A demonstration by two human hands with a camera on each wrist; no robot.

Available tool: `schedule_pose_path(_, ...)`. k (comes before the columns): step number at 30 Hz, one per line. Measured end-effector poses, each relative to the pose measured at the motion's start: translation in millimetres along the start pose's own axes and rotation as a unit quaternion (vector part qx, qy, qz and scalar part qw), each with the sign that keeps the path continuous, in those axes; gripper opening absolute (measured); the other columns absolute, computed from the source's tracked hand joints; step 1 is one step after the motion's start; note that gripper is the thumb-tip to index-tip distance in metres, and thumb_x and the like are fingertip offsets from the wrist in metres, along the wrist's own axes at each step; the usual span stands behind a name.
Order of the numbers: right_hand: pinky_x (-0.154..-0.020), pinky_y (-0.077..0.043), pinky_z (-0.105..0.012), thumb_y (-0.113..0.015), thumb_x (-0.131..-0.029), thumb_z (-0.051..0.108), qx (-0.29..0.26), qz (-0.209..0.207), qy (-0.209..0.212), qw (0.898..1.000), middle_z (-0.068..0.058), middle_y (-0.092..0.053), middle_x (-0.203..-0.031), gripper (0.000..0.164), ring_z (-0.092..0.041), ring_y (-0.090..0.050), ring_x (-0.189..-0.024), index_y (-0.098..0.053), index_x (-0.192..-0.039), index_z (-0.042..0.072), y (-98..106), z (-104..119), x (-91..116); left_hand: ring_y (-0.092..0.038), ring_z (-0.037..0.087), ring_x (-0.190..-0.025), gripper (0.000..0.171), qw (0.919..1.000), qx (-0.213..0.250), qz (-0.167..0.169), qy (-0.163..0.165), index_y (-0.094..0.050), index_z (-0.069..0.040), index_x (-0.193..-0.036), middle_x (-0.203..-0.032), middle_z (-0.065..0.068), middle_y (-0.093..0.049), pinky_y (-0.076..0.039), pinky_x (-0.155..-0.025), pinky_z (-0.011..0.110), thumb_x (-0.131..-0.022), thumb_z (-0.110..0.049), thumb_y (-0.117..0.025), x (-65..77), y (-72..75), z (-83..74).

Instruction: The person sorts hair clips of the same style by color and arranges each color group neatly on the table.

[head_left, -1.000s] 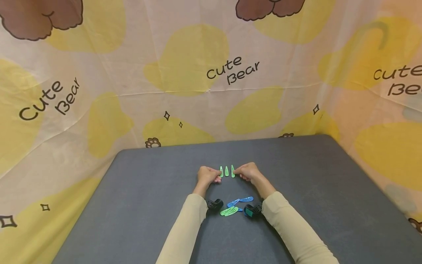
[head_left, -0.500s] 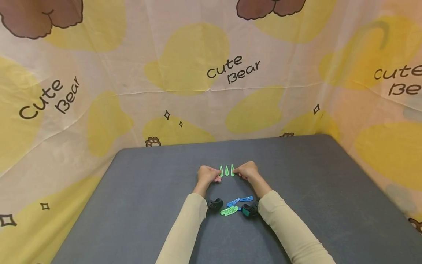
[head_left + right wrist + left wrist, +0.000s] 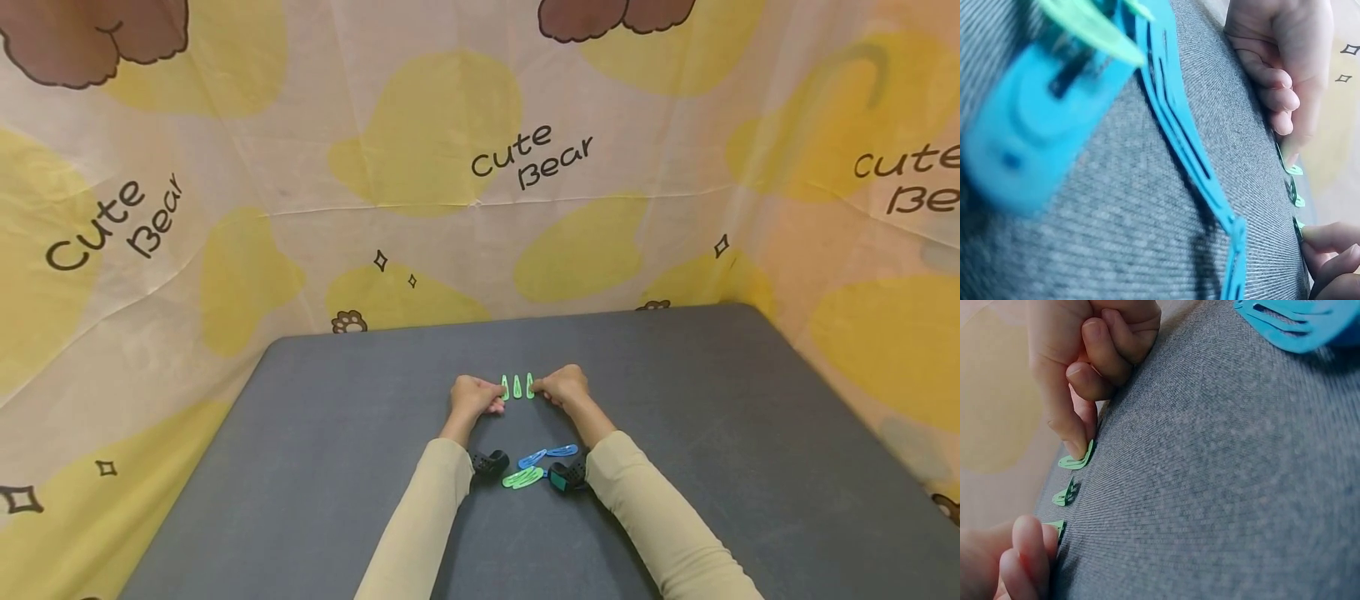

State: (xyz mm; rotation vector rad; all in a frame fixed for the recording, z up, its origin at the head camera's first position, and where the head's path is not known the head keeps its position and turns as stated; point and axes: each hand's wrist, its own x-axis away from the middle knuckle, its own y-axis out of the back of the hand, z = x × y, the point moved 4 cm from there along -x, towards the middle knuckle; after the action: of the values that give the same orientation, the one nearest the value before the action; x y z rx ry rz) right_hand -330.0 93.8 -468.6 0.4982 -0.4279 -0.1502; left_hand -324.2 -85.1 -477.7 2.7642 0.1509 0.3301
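Three green snap hair clips stand side by side in a row on the grey table, in the head view. My left hand (image 3: 475, 395) pinches the left green hair clip (image 3: 506, 388) between thumb and forefinger, its other fingers curled. At the row's other end, my right hand (image 3: 567, 387) has its thumb and forefinger on the right green hair clip (image 3: 530, 386); the left wrist view shows that fingertip grip on the clip (image 3: 1076, 462). Between them lies the middle green hair clip (image 3: 517, 387), touched by neither hand.
Nearer me, between the wrists, lie overlapping green hair clips (image 3: 522, 478) and blue hair clips (image 3: 532, 459), one partly hidden by the right wrist's black camera (image 3: 567, 476). Another black camera (image 3: 491, 464) sits on the left wrist. A yellow patterned cloth (image 3: 420, 167) hangs behind the table (image 3: 360, 417).
My right forearm has shifted slightly left, its wrist camera now covering more of the blue clip beside it. Both hands stay at the same clips, and the row looks almost unchanged.
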Motion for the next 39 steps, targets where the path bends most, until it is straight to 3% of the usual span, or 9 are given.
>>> schedule_pose_path(15,-0.042,-0.032,-0.02,-0.079,-0.075,0.015,-0.03,0.019,0.01,0.999,0.006,-0.045,-0.043,0.028,-0.006,-0.038,-0.041,-0.056,-0.06,0.01,2.5,-3.2,-1.9,-0.052,-0.001,-0.034,0.014,1.0,0.0,-0.002,0.001,-0.072,0.008,-0.084,-0.043,-0.006,-0.055,-0.042,-0.039,0.012,-0.079,-0.005,-0.072,2.2,0.1,-3.0)
schedule_pose_path(23,-0.043,-0.031,-0.021,-0.076,-0.078,0.014,-0.053,0.058,0.039,0.996,0.006,-0.043,-0.045,0.031,-0.006,-0.037,-0.042,-0.055,-0.055,0.011,4.6,-4.7,3.4,-0.052,0.0,-0.034,0.015,1.0,0.002,0.0,0.007,-0.072,0.008,-0.084,-0.044,-0.005,-0.055,-0.042,-0.039,0.013,-0.079,-0.005,-0.072,0.8,-0.3,-1.1)
schedule_pose_path(39,-0.046,-0.03,-0.022,-0.074,-0.081,0.017,-0.012,0.117,0.095,0.989,0.006,-0.047,-0.052,0.017,-0.007,-0.038,-0.046,-0.068,-0.074,0.002,7.1,-7.1,38.1,-0.052,0.0,-0.035,0.016,1.0,0.0,0.003,0.008,-0.072,0.007,-0.084,-0.044,-0.006,-0.055,-0.041,-0.039,0.012,-0.08,-0.008,-0.073,0.4,0.8,0.9)
